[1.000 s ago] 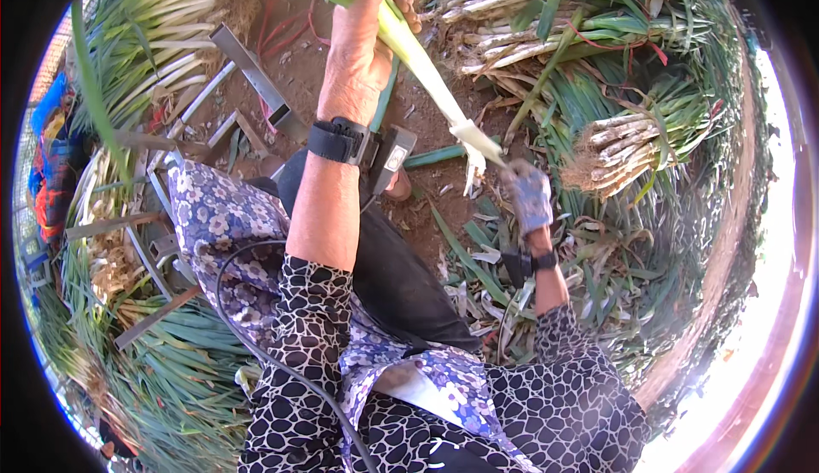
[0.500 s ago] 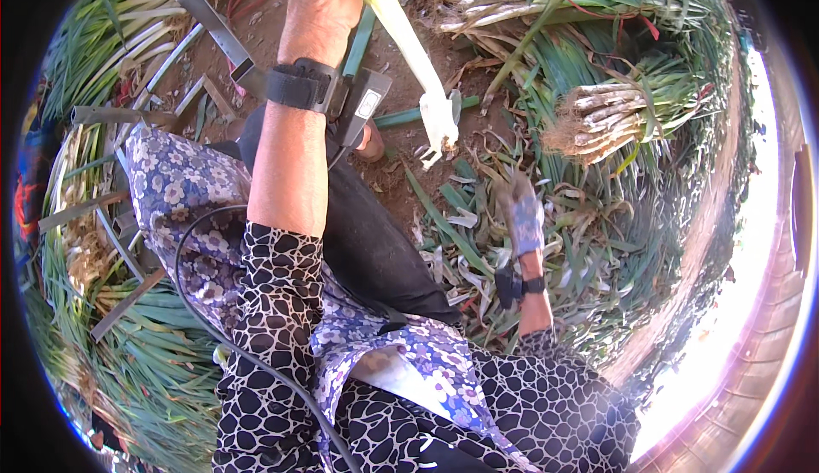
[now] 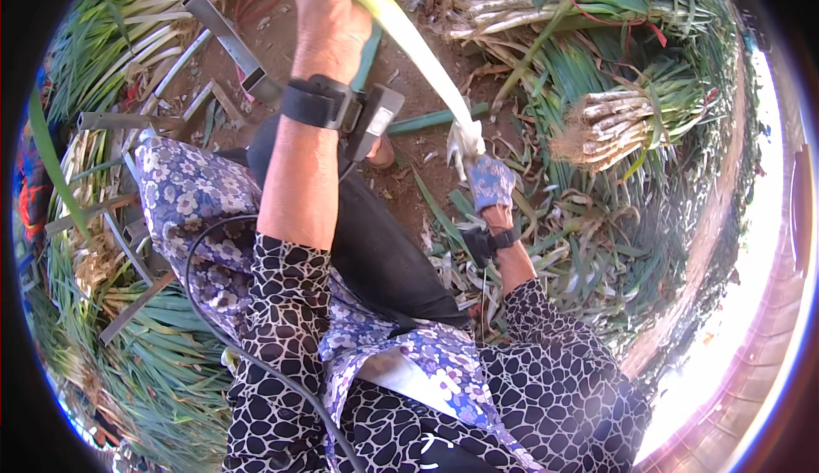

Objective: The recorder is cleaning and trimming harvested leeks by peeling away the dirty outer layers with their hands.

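Note:
A long green onion point(image 3: 424, 57) slants down to the right, its white stalk ending in ragged, loose skin and roots. My bare left hand point(image 3: 334, 12) is closed round its greener upper part, near the top edge of the view. At the lower end, my right hand point(image 3: 492, 181), in a blue patterned glove, has its fingers pressed together on the root end and its loose skin. The right fingertips are partly hidden by that skin. Black straps with small devices sit on both wrists.
A tied bundle of green onions point(image 3: 610, 127) lies on the right, with more stalks point(image 3: 503, 12) behind it. Torn leaves and peelings point(image 3: 563, 243) cover the ground nearby. On the left are metal frame bars point(image 3: 223, 38) and heaps of green onions point(image 3: 171, 362).
My right hand has come up and left from the peelings to the root end of the green onion. My left hand has shifted slightly right with the stalk.

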Demonstrator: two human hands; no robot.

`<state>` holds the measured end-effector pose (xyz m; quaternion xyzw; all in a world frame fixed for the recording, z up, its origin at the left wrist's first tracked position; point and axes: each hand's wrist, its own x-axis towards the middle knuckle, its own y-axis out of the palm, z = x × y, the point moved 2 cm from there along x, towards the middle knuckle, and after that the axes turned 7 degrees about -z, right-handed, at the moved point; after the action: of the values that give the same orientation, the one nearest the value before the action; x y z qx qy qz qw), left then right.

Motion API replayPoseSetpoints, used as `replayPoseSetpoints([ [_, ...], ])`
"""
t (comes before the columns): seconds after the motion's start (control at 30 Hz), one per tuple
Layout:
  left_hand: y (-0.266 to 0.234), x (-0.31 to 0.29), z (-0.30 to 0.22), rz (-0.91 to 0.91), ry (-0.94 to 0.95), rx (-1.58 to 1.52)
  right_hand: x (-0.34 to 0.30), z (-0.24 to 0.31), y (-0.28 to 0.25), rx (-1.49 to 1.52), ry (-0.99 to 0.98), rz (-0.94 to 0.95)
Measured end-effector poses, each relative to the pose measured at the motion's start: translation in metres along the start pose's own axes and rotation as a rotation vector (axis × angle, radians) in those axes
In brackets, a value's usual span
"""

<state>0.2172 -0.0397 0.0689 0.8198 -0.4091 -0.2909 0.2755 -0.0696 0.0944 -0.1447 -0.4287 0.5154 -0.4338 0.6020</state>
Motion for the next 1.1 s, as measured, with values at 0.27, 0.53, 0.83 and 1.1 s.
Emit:
replayPoseSetpoints([
  [0.27, -0.001, -0.003, 0.017, 0.095, -0.177, 0.007, -0.111, -0.118, 0.072, -0.122, 0.138, 0.188],
  [0.53, -0.016, 0.014, -0.009, 0.174, 0.005, -0.025, -0.233, -0.229, 0.075, -0.006, 0.395, 0.526],
  [0.83, -0.020, 0.018, 0.003, 0.233, 0.025, -0.050, -0.057, -0.070, 0.002, 1.129, 0.329, -0.351],
  [1.1, -0.029, 0.027, -0.006, 0.359, -0.218, -0.024, -0.062, -0.059, 0.032, 0.387, 0.360, -0.278],
])
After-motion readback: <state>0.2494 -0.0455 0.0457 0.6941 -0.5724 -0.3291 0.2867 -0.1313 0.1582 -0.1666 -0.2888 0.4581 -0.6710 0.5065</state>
